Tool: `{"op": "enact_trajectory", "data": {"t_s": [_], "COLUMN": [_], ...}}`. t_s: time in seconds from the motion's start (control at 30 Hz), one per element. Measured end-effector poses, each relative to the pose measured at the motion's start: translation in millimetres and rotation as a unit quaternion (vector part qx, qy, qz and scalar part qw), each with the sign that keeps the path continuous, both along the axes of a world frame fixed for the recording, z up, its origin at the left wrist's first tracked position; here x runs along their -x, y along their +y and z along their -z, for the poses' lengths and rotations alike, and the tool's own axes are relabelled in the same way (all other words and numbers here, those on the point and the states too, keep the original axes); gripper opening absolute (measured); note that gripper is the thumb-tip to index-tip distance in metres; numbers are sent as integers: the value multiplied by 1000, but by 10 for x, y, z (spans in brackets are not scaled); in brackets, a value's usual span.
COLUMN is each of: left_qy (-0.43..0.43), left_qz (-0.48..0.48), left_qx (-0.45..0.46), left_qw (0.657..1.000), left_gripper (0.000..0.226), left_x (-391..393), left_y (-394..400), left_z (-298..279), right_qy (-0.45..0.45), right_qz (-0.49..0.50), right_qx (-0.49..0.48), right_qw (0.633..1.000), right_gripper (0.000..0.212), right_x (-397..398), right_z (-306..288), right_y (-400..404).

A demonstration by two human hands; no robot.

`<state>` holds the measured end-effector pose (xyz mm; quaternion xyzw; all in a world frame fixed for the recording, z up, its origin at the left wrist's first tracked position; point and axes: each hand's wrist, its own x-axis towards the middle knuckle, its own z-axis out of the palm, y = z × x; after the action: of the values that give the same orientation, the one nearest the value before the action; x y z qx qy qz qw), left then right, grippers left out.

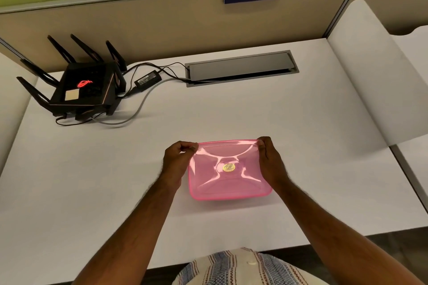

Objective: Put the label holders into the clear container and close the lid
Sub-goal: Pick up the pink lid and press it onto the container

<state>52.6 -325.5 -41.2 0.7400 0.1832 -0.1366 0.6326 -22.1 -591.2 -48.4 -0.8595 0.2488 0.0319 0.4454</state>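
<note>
While both hands pinch the far corners of the pink lid, the job looks to be at its last step: shutting the box. The left hand has its fingers curled tight on the far left corner. The right hand does the same on the far right corner. I think the lid is on top of the container, but I cannot tell if it has snapped down all the way round. The next move likely calls for pressing along each edge, near side too, until the lid sits flat.

The lid is see-through pink, square with round corners, with a small gold sticker in the middle. It sits on the white surface, right in front of the person. No label holders show through it, so I cannot say they are inside. A black router stands well apart at the far left.
</note>
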Motion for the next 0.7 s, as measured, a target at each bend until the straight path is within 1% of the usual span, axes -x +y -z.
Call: {"op": "enact_trajectory", "data": {"t_s": [0.17,0.27,0.33,0.43,0.5,0.57,0.7], "left_qy": [0,-13,-2,5,3,-7,-35], "left_qz": [-6,17,13,2,-5,-5,35], "left_qx": [-6,-25,-10,3,5,2,-4], "left_qw": [1000,999,1000,1000,1000,1000,999], "left_gripper": [8,10,15,10,12,17,29], "left_x": [-8,-29,-24,15,57,114,366], "left_y": [12,42,57,54,46,40,76], "left_z": [15,39,49,82,71,56,30], "right_qy": [1,2,5,9,12,20,30], "right_qz": [0,0,2,5,9,9,4], "right_qx": [1,7,8,6,3,10,32], "right_qw": [1000,1000,1000,1000,1000,1000,999], "right_gripper": [42,41,44,49,51,49,33], "right_x": [-15,-12,-5,1,-1,7,8], "right_z": [-45,-55,-37,-52,-62,-67,-67], "right_y": [8,8,12,11,17,20,29]}}
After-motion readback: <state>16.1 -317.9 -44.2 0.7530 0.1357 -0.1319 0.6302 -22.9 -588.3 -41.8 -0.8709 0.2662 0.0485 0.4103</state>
